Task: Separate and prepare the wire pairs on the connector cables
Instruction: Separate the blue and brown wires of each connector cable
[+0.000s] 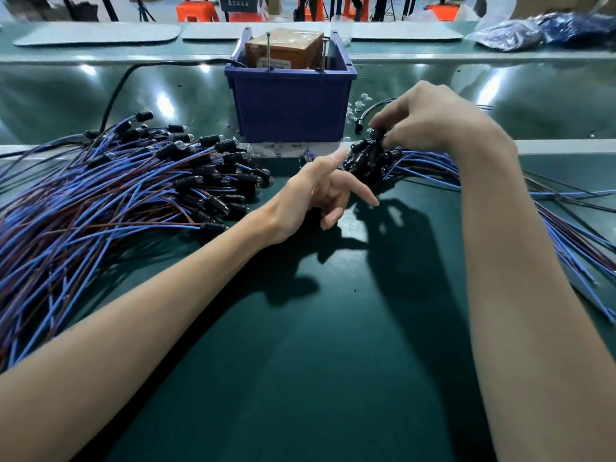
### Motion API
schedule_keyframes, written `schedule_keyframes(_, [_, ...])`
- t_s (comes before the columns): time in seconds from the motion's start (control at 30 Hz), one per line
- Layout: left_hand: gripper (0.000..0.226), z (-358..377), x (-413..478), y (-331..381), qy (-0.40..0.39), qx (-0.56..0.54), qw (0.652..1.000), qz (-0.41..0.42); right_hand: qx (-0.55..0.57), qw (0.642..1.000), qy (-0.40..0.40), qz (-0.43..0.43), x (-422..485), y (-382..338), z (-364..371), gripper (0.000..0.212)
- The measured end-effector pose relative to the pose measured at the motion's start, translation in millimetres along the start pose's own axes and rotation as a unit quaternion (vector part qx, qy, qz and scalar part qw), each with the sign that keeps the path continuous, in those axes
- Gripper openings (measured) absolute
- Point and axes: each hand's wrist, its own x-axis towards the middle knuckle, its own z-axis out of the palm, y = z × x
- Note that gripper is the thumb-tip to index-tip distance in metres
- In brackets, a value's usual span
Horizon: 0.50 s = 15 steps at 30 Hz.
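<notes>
1. Up near the worktop's (300, 328) far edge, the right hand (430, 118) pinches one black connector (378, 133) between its fingertips, atop a bundle of connector cables (416, 161) that trails to the right edge.
2. Left hand (316, 191) is open with fingers spread, holding nothing, mid-worktop.
3. A larger cable pile (116, 195) covers the left edge, and a blue bin (290, 101) stands just beyond the far edge.

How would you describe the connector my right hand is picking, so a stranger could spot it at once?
Start at the blue bin at centre back. Just right of its front corner lies a cluster of black connectors with blue wires fanning rightward. The connector sits atop that cluster, the only one pinched by the right hand.
</notes>
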Motion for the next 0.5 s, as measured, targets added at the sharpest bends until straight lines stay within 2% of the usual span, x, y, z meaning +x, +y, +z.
schedule_keyframes(0.1, [0.075, 1.2, -0.4, 1.0, 0.004, 0.009, 1.0, 0.004, -0.021, 0.999, -0.023, 0.004, -1.5, 0.0, 2.7, 0.037])
schedule_keyframes(0.2, [0.075, 2.2, -0.4, 1.8, 0.007, 0.012, 1.0, 0.008, -0.054, 0.997, -0.049, -0.001, -5.7, -3.4, 1.6, 0.05])
schedule_keyframes(0.3, [0.074, 2.3, 0.1, 1.4, 0.003, 0.018, 1.0, 0.01, -0.008, 1.0, 0.001, -0.016, -10.8, -12.0, -5.9, 0.061])
schedule_keyframes(0.4, [0.067, 3.5, 0.8, 1.5, 0.018, 0.042, 0.999, 0.015, 0.072, 0.993, 0.055, -0.075, -11.2, -25.8, -7.0, 0.043])
schedule_keyframes(0.5, [0.051, 9.0, 0.8, 1.7, 0.055, 0.069, 0.995, 0.038, 0.076, 0.985, 0.019, -0.153, -8.6, -51.7, 12.5, 0.034])
